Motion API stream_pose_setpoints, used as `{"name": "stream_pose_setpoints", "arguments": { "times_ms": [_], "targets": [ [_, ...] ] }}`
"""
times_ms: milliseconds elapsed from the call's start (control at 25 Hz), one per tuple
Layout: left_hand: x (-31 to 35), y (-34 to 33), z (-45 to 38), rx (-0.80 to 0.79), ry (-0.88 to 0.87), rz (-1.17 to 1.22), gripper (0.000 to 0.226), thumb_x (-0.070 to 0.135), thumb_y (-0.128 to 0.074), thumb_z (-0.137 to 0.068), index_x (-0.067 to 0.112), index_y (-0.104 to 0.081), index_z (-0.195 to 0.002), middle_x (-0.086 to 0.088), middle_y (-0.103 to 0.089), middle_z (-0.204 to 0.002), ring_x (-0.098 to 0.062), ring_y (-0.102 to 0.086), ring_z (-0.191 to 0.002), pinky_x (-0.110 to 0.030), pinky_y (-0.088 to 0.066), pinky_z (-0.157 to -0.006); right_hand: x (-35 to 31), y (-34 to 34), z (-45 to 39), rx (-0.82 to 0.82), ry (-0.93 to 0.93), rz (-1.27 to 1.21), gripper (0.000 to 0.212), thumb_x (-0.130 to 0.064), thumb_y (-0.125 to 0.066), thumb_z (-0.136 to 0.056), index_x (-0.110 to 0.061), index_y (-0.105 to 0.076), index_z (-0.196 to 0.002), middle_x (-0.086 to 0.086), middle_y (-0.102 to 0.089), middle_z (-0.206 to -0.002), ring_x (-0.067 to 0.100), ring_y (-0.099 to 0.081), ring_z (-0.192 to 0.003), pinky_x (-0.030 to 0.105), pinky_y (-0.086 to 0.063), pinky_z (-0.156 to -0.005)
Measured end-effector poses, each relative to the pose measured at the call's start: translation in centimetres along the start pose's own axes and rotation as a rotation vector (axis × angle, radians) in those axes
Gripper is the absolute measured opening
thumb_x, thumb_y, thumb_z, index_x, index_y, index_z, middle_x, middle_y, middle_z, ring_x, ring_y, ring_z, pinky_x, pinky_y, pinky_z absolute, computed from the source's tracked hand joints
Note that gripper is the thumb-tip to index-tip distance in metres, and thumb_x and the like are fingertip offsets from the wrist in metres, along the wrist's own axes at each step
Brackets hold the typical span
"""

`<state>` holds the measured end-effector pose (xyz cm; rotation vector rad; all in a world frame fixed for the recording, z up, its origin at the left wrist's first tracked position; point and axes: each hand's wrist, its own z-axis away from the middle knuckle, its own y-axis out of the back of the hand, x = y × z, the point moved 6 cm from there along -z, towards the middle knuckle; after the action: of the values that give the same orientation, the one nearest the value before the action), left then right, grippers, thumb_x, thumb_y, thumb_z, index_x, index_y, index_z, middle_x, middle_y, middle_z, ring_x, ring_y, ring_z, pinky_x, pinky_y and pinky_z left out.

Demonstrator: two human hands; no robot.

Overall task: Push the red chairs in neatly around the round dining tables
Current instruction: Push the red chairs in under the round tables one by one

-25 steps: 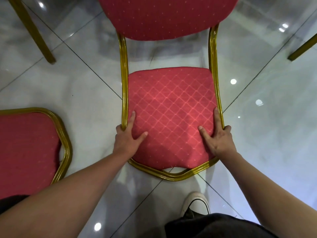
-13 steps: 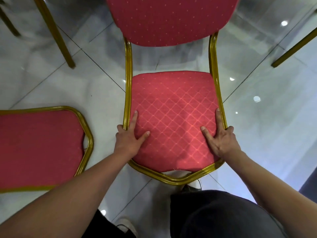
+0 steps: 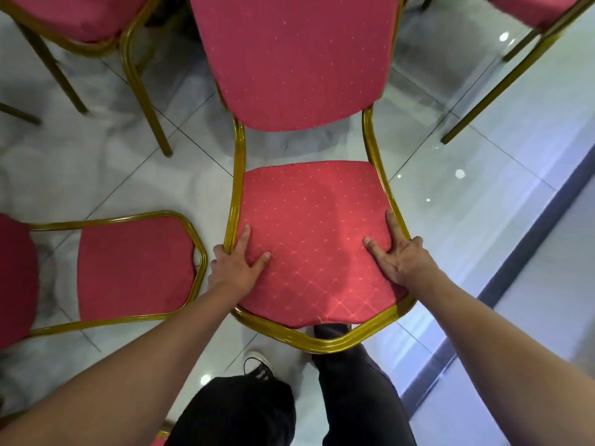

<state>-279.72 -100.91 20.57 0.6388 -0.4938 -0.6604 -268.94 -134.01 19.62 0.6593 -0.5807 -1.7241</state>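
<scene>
Both hands hold one red chair (image 3: 309, 226) by the front corners of its seat: the left hand (image 3: 233, 268) has its thumb and forefinger laid on the cushion while the other fingers curl over the gold frame (image 3: 322, 342) at the seat's left edge, and the right hand (image 3: 397, 257) mirrors it at the right edge, so each grip is closed around the frame rail. The chair faces the person, its backrest away from them, and stands on the glossy tiled floor (image 3: 112, 175) between the person's legs and a cluster of other chairs. A second red chair (image 3: 135, 268) sits just beside it to the left, another chair (image 3: 80, 17) shows at the far left edge of the floor, and one more (image 3: 534, 8) at the far right. No round worktop is visible here (it may lie beyond the top of the view, but that cannot be told), so I judge the task mid-way at best: this chair is in hand and not yet set at its place, and the neighbouring chairs look loosely scattered and likely remain to be tidied.
</scene>
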Motion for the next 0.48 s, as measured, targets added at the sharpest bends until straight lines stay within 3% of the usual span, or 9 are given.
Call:
{"name": "stream_pose_setpoints", "arguments": {
  "times_ms": [280,480],
  "targets": [
    [2.1,5.8,11.3,-0.037,0.036,-0.030,0.076,0.074,-0.039,-0.093,0.048,-0.011,-0.158,-0.018,-0.021,-0.155,-0.046,-0.039,-0.137,-0.054,-0.038,-0.114,0.6,7.7,9.0,-0.159,-0.053,0.100,0.092,-0.086,-0.031,-0.086,-0.049,0.015,-0.157,0.028,-0.039,-0.147,0.046,-0.051,-0.129,0.051,-0.040,-0.110],
    [4.0,9.8,17.9,-0.012,0.057,0.004,0.069,0.072,-0.041,-0.094,0.046,-0.023,-0.156,-0.016,-0.028,-0.153,-0.042,-0.044,-0.133,-0.051,-0.039,-0.111,0.1,13.3,13.6,-0.311,-0.077,0.161,0.094,-0.083,-0.031,-0.089,-0.041,0.016,-0.159,0.014,-0.031,-0.164,0.039,-0.043,-0.141,0.047,-0.035,-0.117]
  ]
}}
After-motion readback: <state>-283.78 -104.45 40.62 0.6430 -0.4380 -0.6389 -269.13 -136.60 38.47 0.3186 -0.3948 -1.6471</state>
